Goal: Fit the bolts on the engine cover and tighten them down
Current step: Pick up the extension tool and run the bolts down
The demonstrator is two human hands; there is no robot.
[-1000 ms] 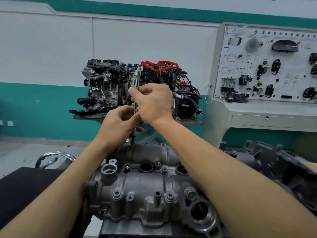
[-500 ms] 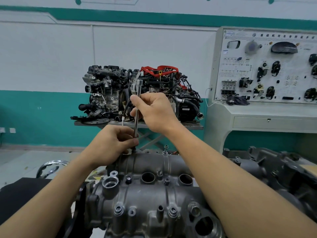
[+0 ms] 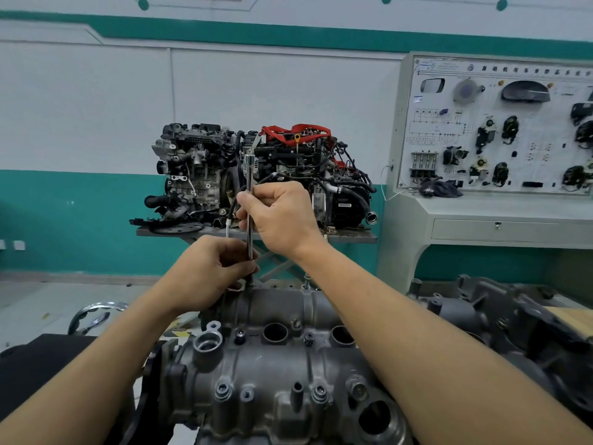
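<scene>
A grey cast engine cover [image 3: 276, 367] fills the lower middle of the view. A long chrome driver tool [image 3: 249, 200] stands upright on a bolt [image 3: 249, 282] at the cover's far edge. My right hand [image 3: 282, 216] grips the tool's upper shaft. My left hand [image 3: 211, 271] pinches the lower shaft just above the bolt. Another bolt [image 3: 306, 279] stands proud at the far edge to the right. Several bolts sit in the cover's top, such as a bolt [image 3: 308, 338] between the round holes.
A second dark engine part [image 3: 513, 329] lies to the right. A display engine [image 3: 256, 175] stands on a stand behind. At the right is a training panel [image 3: 494, 130]. A black pad [image 3: 41, 367] lies at the lower left, with a chrome ring [image 3: 96, 311] beyond it.
The view has tilted up, so the engine cover sits lower in the frame. Both hands stay on the upright tool; the left hand has slid lower on the shaft.
</scene>
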